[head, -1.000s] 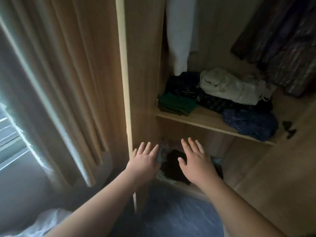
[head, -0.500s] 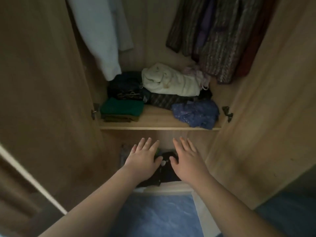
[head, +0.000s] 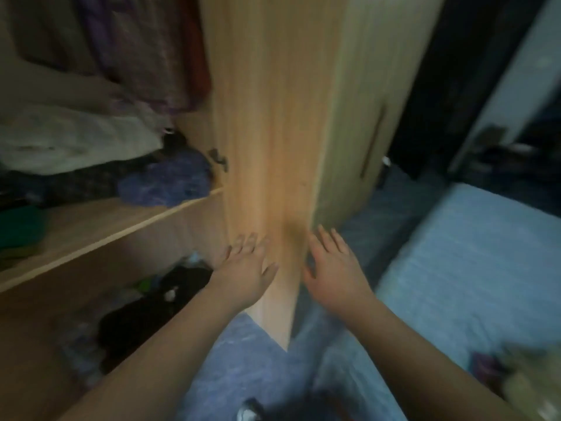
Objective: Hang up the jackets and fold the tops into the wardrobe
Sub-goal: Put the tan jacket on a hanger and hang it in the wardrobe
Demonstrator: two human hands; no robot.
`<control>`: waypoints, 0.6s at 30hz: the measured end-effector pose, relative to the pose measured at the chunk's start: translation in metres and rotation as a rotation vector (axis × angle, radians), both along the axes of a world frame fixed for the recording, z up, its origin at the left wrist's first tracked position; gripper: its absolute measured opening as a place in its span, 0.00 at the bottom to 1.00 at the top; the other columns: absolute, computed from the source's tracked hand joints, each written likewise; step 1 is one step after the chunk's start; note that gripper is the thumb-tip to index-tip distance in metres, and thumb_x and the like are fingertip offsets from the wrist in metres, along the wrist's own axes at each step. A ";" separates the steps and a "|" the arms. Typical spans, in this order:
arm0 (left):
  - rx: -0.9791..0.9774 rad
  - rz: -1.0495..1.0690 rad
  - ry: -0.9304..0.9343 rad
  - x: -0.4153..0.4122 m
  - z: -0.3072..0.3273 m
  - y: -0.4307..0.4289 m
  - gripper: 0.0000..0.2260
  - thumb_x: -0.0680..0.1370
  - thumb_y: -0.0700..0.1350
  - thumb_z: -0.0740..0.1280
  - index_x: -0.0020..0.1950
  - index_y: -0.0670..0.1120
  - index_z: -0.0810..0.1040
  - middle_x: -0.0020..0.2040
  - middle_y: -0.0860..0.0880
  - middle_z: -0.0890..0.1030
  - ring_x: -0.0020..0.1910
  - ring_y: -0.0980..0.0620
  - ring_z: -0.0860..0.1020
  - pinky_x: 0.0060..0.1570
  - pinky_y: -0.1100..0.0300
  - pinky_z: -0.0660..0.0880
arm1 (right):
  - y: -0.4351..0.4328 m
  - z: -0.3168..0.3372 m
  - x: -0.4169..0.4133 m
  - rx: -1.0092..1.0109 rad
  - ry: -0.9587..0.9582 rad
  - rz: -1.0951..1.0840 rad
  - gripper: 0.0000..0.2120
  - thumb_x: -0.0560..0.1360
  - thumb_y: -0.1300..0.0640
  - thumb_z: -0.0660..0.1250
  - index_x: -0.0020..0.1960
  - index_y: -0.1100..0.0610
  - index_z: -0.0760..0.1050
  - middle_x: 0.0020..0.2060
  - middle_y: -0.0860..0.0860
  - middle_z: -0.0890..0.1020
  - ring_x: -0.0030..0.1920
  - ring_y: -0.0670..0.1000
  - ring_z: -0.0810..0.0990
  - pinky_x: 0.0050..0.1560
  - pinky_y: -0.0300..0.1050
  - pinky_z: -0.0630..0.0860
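The left hand (head: 246, 268) is hovering flat, fingers straight and slightly spread, holding nothing, in front of the inner face of the open door (head: 273, 141). Through the blur it cannot be told whether it is touching the wood. The right hand (head: 334, 268) is hovering just beside it, empty, its fingers likewise straight and spread. The door's front edge is running down between the two hands.

Up and to the left of the left hand, hanging jackets (head: 145, 50) are dangling inside the wardrobe (head: 145, 247). Below them a cream garment (head: 76, 141), a blue top (head: 167, 183) and a green folded top (head: 18, 226) are lying on the shelf (head: 100, 235). Left of the left forearm, a dark heap of clothes (head: 145, 311) is sitting on the wardrobe's bottom. To the right of the right hand a light blue bed (head: 470, 268) is showing, with a blurred pile of clothes (head: 516, 372) lying near the right forearm.
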State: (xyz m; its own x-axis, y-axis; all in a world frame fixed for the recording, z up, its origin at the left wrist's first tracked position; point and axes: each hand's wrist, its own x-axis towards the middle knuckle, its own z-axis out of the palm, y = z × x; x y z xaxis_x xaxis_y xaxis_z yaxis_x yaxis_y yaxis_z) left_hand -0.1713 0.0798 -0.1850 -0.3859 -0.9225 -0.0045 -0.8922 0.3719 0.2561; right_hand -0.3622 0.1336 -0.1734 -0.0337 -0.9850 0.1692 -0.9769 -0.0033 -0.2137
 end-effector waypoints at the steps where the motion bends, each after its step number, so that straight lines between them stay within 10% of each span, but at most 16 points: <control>1: 0.000 -0.063 -0.008 -0.023 -0.002 0.010 0.29 0.82 0.62 0.51 0.81 0.54 0.49 0.82 0.46 0.52 0.80 0.45 0.49 0.77 0.45 0.50 | 0.022 -0.002 -0.020 0.006 -0.018 -0.058 0.37 0.72 0.39 0.47 0.78 0.52 0.58 0.77 0.56 0.63 0.77 0.60 0.58 0.74 0.58 0.61; 6: 0.012 -0.347 0.015 -0.143 -0.003 0.074 0.31 0.82 0.63 0.52 0.81 0.55 0.47 0.82 0.47 0.50 0.80 0.44 0.48 0.77 0.45 0.52 | 0.138 -0.007 -0.111 0.031 -0.039 -0.355 0.33 0.78 0.44 0.60 0.80 0.51 0.54 0.79 0.54 0.58 0.79 0.58 0.54 0.76 0.57 0.57; 18: 0.060 -0.755 -0.041 -0.379 -0.031 0.220 0.30 0.82 0.61 0.54 0.81 0.52 0.51 0.81 0.45 0.54 0.80 0.42 0.51 0.76 0.44 0.54 | 0.341 -0.042 -0.292 0.086 -0.043 -0.752 0.35 0.75 0.40 0.45 0.79 0.52 0.54 0.78 0.54 0.59 0.79 0.56 0.54 0.76 0.56 0.56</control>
